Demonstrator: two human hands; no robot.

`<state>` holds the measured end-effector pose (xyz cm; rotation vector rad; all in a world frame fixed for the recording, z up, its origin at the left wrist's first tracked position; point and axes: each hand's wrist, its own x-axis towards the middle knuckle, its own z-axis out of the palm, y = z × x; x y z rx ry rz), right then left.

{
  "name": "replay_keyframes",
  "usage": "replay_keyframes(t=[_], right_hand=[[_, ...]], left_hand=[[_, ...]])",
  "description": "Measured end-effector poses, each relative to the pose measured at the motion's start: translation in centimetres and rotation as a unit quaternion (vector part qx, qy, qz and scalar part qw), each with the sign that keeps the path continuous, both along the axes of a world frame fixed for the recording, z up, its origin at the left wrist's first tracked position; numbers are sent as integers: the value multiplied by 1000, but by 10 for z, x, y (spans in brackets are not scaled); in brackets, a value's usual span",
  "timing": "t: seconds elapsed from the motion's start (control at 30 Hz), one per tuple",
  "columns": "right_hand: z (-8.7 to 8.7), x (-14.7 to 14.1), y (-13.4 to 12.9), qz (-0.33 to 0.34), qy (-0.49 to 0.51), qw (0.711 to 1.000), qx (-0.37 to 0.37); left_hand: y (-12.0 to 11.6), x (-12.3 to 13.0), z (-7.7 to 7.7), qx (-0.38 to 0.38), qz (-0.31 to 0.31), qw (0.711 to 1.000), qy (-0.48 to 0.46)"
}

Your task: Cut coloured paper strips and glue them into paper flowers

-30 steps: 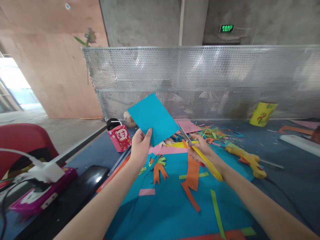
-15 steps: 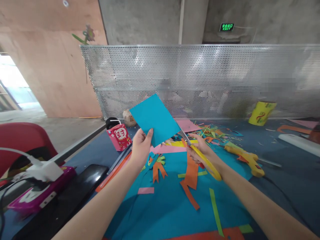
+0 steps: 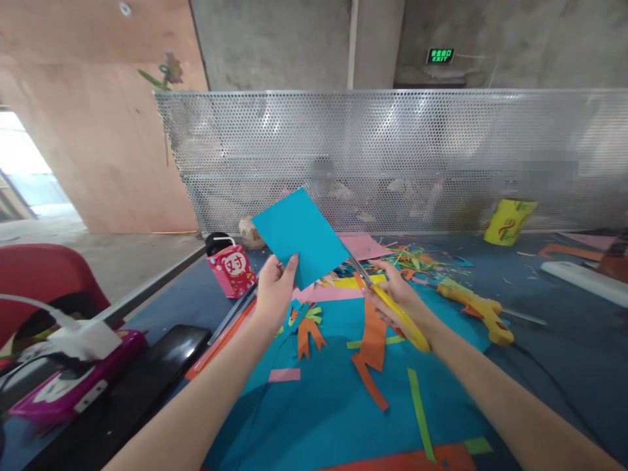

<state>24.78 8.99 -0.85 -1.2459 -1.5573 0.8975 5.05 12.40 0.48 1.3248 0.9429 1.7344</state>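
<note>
A flat blue paper sheet [image 3: 304,235] is held up by its lower left part in my left hand [image 3: 276,281], thumb on the near face. My right hand [image 3: 396,297] is closed on yellow-handled scissors [image 3: 400,313]; their blades lie along the sheet's right edge, and whether they are fully closed is unclear. Below, on a large blue sheet [image 3: 333,412], rest orange paper strips [image 3: 373,337], a small orange and green paper piece [image 3: 309,330], a pink strip [image 3: 284,375] and green strips [image 3: 420,412].
A yellow glue gun [image 3: 478,311] lies at the right, before a yellow roll [image 3: 509,222]. Paper scraps [image 3: 412,257] are heaped behind my right hand. At the left are a red drink carton [image 3: 231,269], a black phone [image 3: 171,353] and a purple power strip [image 3: 83,386]. A perforated metal screen [image 3: 275,137] stands behind.
The whole view has shifted slightly. Both hands keep their hold on the blue sheet and the scissors, with the blades still at the sheet's right edge.
</note>
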Motion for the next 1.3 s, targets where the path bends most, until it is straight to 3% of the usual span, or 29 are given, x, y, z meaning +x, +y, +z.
replay_keyframes(t=[0.43,0.93,1.3], right_hand=[[-6,-3,2,23,10,999,27],[-8,-3,3,-11,-7,1000,27],[-7,-5,0,22,19,999,26]], left_hand=[[3,-3,-3,-5,45,999,15],[3,-3,-2,1,23,1000,7],[1,-5,2,-1,49,999,20]])
